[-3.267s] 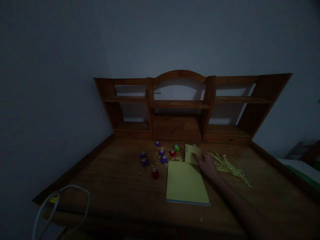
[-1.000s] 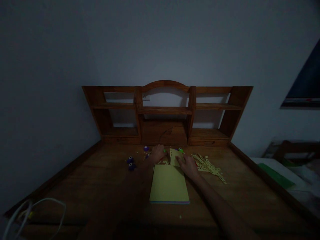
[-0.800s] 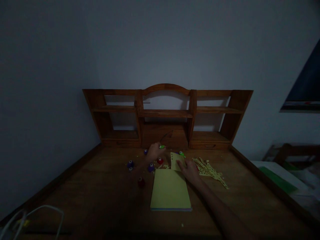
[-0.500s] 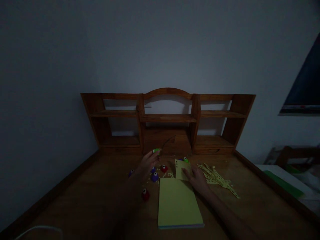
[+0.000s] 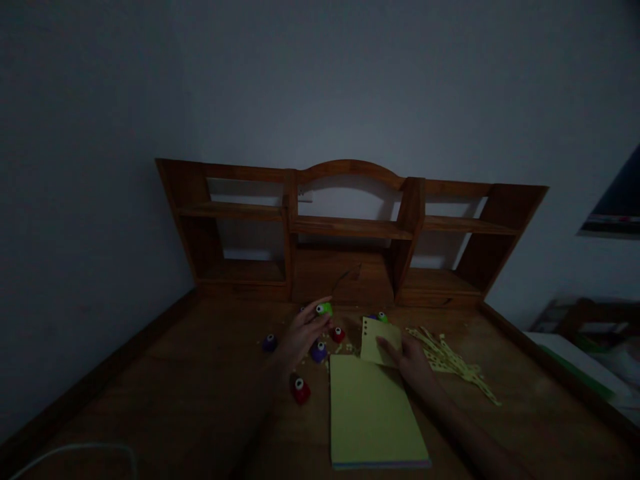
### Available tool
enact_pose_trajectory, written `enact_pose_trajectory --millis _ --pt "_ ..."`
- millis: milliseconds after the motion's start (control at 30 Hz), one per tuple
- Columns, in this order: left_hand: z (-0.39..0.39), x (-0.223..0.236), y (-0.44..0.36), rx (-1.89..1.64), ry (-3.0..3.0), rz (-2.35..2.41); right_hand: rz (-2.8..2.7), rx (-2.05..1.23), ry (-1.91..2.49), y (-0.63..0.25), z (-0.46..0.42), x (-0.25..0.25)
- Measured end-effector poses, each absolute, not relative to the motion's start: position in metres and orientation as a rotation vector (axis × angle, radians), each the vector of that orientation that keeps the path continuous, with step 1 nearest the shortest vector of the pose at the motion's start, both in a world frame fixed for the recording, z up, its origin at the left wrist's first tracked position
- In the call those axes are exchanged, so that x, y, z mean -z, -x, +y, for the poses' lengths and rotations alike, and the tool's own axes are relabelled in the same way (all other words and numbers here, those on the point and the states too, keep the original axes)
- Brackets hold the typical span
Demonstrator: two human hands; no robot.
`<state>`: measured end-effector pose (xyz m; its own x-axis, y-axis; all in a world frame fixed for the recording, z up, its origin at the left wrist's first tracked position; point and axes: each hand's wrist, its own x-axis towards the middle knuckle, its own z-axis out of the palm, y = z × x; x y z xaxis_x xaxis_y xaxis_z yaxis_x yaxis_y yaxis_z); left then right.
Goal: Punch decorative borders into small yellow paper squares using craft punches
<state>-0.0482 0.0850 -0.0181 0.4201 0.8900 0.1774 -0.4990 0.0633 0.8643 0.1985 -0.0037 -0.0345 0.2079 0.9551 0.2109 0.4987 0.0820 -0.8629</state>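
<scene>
My left hand is raised over the desk, its fingers closed around a small green paper punch with a white round top. My right hand pinches a small yellow sheet by its right side; a row of punched holes runs down the sheet's left edge. Below it lies a stack of yellow paper. Around my left hand sit red punches and purple punches, with tiny paper bits scattered between them. Another green punch shows behind the held sheet.
A pile of punched yellow paper strips lies to the right of my right hand. Along the back of the desk stands a wooden shelf unit. A white cable curves at the front left. The room is dim.
The view has shifted slightly. My left hand has turned, so the green punch's round top now shows. My right hand still holds the yellow sheet in about the same place.
</scene>
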Motion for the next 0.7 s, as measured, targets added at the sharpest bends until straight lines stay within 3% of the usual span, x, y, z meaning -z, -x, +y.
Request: enact_pose_trajectory --millis 300,700 --pt "0.082 0.019 0.044 -1.029 -1.291 0.562 -1.264 -0.819 1.503 -0.186 -0.016 0.025" --pt "0.065 0.021 0.031 -0.801 -1.332 0.616 -1.457 -0.571 1.569 -0.179 -0.022 0.020"
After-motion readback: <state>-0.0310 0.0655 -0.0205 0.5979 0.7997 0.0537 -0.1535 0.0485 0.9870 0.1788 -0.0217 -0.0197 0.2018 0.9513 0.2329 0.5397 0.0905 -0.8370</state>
